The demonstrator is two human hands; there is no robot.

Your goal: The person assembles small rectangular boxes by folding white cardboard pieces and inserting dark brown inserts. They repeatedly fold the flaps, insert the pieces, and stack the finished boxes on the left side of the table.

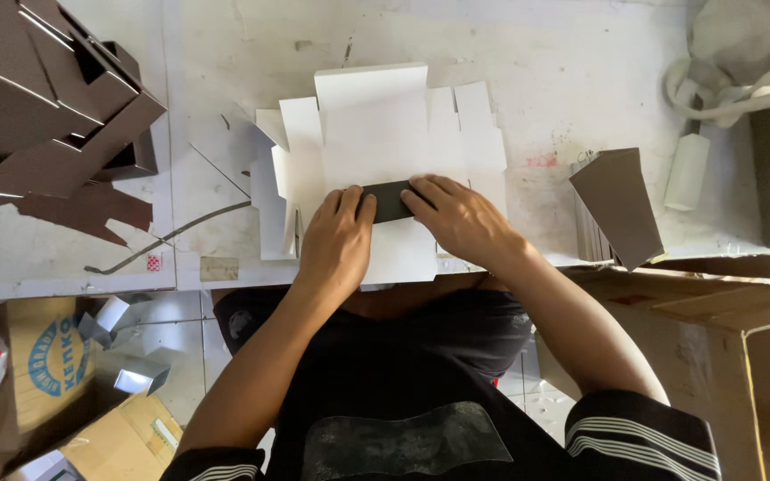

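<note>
Hands pressing a dark flap onto flat white card, head view.
Left hand (336,239) and right hand (458,218) lie palm-down, fingers together, both touching the small dark flap (389,201) between them. It sits on the white die-cut card blank (376,125), mid-surface (572,62), near edge. Brown folded boxes (46,98) far left; brown card stack (615,207) right.

A scuffed white table (581,62) carried flat white box blanks (376,134) at its near edge — brown folded boxes (37,107) at its left edge.
</note>
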